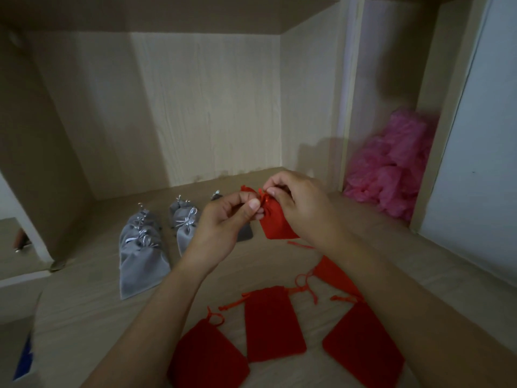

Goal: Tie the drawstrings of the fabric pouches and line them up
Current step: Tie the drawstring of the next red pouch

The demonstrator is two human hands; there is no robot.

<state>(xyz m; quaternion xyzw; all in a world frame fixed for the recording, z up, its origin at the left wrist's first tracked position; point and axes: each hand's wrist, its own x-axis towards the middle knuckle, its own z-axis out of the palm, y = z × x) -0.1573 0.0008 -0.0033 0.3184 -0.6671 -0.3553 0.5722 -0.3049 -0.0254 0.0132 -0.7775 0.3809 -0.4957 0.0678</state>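
Your left hand (223, 219) and right hand (302, 208) pinch the drawstring (264, 198) at the neck of a red pouch (277, 224) held between them | grey pouches (142, 247) lie left | flat red pouches (272, 323) nearer you | wooden shelf (92, 303) runs back to the rear wall (209, 107)

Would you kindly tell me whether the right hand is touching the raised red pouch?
Touching. The head view shows the right hand pinching the gathered neck of the red pouch, whose body rests against its palm.
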